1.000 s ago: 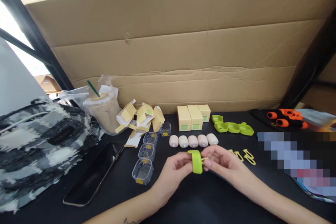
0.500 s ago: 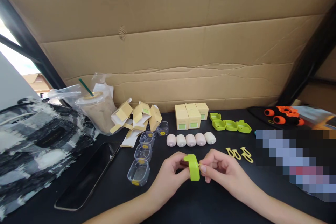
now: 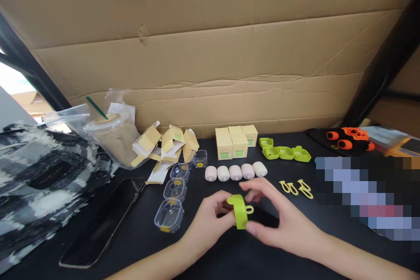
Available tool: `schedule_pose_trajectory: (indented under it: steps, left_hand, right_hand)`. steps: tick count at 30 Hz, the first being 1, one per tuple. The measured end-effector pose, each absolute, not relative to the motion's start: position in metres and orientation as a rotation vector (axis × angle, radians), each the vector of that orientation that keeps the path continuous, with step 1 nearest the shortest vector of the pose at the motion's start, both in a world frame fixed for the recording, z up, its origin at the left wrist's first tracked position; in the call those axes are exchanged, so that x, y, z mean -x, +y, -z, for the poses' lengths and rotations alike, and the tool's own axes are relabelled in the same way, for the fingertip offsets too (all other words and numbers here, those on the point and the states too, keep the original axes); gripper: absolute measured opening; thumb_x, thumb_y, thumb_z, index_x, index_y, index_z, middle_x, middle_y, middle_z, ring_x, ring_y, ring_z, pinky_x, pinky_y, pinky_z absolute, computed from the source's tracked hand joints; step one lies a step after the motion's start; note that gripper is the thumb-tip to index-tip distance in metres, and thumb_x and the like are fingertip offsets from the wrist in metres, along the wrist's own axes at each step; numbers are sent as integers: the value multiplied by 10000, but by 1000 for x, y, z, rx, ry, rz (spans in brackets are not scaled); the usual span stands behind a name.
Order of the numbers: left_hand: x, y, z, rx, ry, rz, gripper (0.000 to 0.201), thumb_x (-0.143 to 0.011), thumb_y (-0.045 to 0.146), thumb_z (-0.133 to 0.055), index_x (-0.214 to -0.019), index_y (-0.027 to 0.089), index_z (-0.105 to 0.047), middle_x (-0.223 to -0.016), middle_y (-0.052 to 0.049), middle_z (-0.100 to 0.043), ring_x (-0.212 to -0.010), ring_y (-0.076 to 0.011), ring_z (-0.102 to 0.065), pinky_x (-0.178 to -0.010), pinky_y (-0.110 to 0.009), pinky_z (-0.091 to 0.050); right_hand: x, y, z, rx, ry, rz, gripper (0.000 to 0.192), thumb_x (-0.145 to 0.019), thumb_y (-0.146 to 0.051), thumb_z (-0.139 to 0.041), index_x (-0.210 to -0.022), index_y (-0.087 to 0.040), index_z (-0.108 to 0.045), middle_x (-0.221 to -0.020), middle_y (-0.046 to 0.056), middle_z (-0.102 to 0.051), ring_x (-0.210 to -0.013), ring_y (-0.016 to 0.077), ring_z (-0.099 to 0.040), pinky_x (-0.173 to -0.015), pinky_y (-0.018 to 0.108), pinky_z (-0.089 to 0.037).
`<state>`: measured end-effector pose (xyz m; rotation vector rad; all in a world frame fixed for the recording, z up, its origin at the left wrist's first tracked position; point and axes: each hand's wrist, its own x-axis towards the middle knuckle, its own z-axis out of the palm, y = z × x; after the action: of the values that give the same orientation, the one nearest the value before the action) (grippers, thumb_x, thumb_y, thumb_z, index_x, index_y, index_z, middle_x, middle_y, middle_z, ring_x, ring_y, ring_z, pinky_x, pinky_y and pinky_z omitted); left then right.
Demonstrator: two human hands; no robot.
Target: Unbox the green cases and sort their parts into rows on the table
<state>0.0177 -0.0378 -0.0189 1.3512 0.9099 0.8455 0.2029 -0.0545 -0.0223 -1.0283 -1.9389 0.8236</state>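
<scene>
My left hand (image 3: 211, 218): lower centre, thumb and fingers grasping the green piece (image 3: 241, 214), a yellow loop (image 3: 252, 211) sticking out of its right side.
My right hand (image 3: 284, 222): just right of there, fingers spread and released; I can't tell whether my thumb touches the green piece. This hand stands between it and the loose loops.
Phone (image 3: 103, 223): lower left, one, screen dark.
Clear cups (image 3: 169, 214): left of centre; opened boxes partly cover one; I count five.
Loose loops (image 3: 302, 189): right of centre, four.
Pale rounded cases (image 3: 235, 173): centre, one row, five.
Other green pieces (image 3: 286, 153): right of centre, four.
Opened boxes (image 3: 172, 141): left of centre, overlapping, at least three.
Closed boxes (image 3: 239, 143): centre, packed together, at least four.
Bagged drink (image 3: 114, 140): left, one.
Cardboard wall (image 3: 210, 48): across the upper frame, blocking the back.
</scene>
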Motion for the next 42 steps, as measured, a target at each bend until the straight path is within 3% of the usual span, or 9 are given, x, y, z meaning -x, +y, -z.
schedule_pose_trajectory:
  steps: [3,10,15,19,24,29,33,37,42]
  left_hand:
    - [-18,-39,21,-1475,889,-843,117,-706,214,-677,-801,151,-650,-828,-19,-612,-812,-171,-604,-768,-285,-473]
    - [-19,-38,18,-1555,906,-840,70,-645,176,-680,-703,146,-654,-974,-44,-511,-803,-151,-589,-741,-290,-491]
    - [-19,-33,18,-1373,919,-922,262,-656,342,-733,-665,142,-565,-825,-33,-585,-691,-116,-563,-608,-234,-469]
    - [-19,-29,16,-1246,884,-895,366,-643,432,-751,-755,141,-560,-682,2,-574,-598,-116,-557,-483,-218,-460]
    - [-29,-27,1,-1522,894,-930,218,-763,347,-663,-829,144,-620,-746,-16,-630,-638,-111,-595,-627,-255,-512]
    - [-67,-14,-1,-2093,978,-803,163,-833,232,-574,-962,142,-616,-836,-48,-659,-731,-143,-646,-657,-260,-530]
    - [-101,0,2,-2341,946,-692,68,-794,160,-604,-803,154,-672,-784,-45,-656,-783,-187,-619,-732,-316,-505]
    - [-121,4,1,-2573,997,-614,144,-809,158,-568,-791,167,-711,-830,-80,-638,-921,-271,-539,-813,-420,-443]
    - [-130,2,4,-2724,1137,-579,222,-852,190,-506,-826,162,-724,-923,-112,-589,-954,-287,-465,-769,-416,-428]
  right_hand:
    - [-202,-61,20,910,-2211,-480,708,-662,-180,-723,-1299,-270,-429,-1282,86,-525,-1144,257,-518,-953,405,-442]
    - [-201,-65,14,876,-2370,-176,451,-731,-128,-605,-1165,-212,-515,-1114,86,-630,-984,231,-601,-811,369,-513]
    - [-212,-65,2,938,-2298,-54,451,-627,-121,-590,-1061,-226,-524,-976,67,-656,-845,241,-627,-715,362,-515]
    - [-232,-56,-13,966,-2105,-37,440,-749,-134,-537,-1168,-258,-488,-1050,60,-622,-934,217,-613,-766,333,-499]
    - [-258,-46,-35,1043,-1784,69,201,-877,-236,-503,-1048,-284,-597,-1026,37,-624,-977,222,-592,-821,359,-468]
    - [-264,-48,-41,989,-1535,108,217,-892,-272,-487,-1057,-304,-625,-1023,39,-629,-987,261,-581,-844,421,-436]
    - [-266,-49,-36,894,-1531,151,251,-863,-262,-528,-1089,-295,-633,-1027,56,-643,-1011,295,-581,-870,470,-438]
    - [-273,-50,-35,810,-1494,317,299,-835,-242,-553,-1116,-317,-623,-1014,45,-655,-1026,310,-582,-977,552,-376]
    - [-281,-49,-45,960,-1415,373,250,-876,-276,-517,-1103,-322,-611,-1057,58,-646,-1046,314,-576,-979,559,-364]
